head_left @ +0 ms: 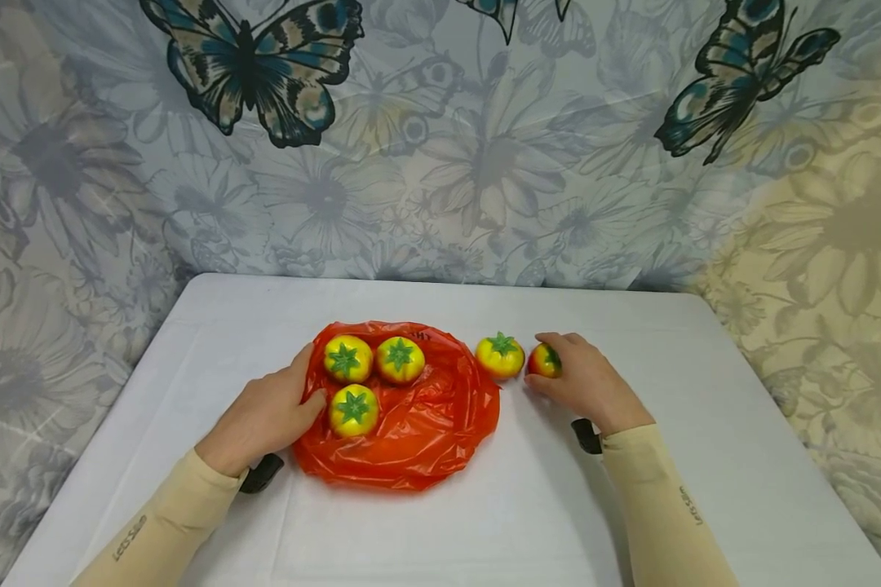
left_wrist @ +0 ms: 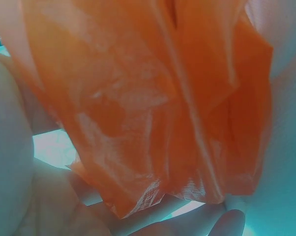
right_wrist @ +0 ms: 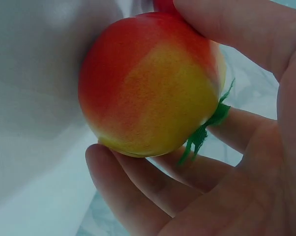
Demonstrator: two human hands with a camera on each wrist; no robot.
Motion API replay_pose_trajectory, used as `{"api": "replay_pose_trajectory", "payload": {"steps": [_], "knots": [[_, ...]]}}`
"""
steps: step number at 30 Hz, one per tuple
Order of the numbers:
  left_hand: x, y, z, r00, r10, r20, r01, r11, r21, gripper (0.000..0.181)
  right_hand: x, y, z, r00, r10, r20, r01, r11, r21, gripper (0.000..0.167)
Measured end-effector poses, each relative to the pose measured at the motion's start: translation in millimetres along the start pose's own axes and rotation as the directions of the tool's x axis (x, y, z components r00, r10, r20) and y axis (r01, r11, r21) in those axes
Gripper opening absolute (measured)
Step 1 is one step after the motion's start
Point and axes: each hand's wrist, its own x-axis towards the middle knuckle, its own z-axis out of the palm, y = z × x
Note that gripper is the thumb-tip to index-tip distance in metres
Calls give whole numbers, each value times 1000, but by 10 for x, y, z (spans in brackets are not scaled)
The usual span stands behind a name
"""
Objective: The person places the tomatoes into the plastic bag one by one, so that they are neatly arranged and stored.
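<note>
A red plastic bag (head_left: 440, 424) lies spread on the table, with three yellow artificial tomatoes (head_left: 354, 410) on it, green star-shaped leaves facing up. At its left edge my left hand (head_left: 267, 412) grips the plastic, thumb on the upper side; in the left wrist view the orange-looking bag (left_wrist: 133, 108) hangs between thumb and fingers. My right hand (head_left: 587, 379) holds a red-and-yellow tomato (right_wrist: 148, 88) between thumb and fingers, its green leaves turned toward the palm. Just left of that one, another yellow tomato (head_left: 500, 356) sits beside the bag's right edge.
The white-covered table (head_left: 558, 522) extends around the bag on all sides. Behind it hangs a patterned cloth backdrop (head_left: 440, 163) with flowers and butterflies, which also runs along both sides.
</note>
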Motion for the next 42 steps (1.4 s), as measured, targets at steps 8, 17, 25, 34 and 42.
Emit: {"api": "replay_pose_trajectory", "payload": {"steps": [8,17,25,34,42], "knots": [[5,1,8,1000,14,-12,-14,1000,-2,78,-79,-69,-133,999,9,-36,-10,1000,-5,73],[23,26,41,999,39,-24,-39,999,-15,76,-231,-273,-237,997,-27,-76,29,999,22,72],[7,14,32,1000,23,-21,-24,1000,-15,77,-244,-545,-193,990,-103,-94,106,994,35,75],[4,18,22,1000,14,-23,-15,1000,-16,78,-201,-919,-113,978,-189,-90,192,981,22,72],[3,16,21,999,29,-37,-29,1000,-8,75,-189,-1306,13,967,-251,-40,252,967,34,74]]}}
